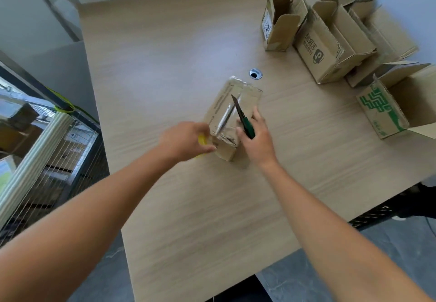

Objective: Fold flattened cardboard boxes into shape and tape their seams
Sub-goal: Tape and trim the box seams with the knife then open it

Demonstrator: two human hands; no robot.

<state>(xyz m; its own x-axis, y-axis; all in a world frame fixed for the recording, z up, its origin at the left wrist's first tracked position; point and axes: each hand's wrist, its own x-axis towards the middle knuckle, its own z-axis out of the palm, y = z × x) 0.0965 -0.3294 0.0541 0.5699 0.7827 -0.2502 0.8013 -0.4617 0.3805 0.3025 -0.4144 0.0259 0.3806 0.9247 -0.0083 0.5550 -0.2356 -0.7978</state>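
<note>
Mid-frame, the right hand (257,137) grips a green-handled knife (243,120) over a small taped brown cardboard box (226,110); the left hand (186,140) clasps a yellow object (202,140) (blurred).

1. A brown box (230,112) is standing mid-tabletop (188,53), with clear tape (225,118) running along its top seam.
2. A green-handled knife (246,125) is pointing over that seam, gripped by the right hand (257,141).
3. A yellow roll (202,140) is sitting, mostly hidden, in the left hand (186,140).
4. Open boxes (328,49) are standing far right.

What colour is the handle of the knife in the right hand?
Dark green. The head view shows the knife in the right hand.
</note>
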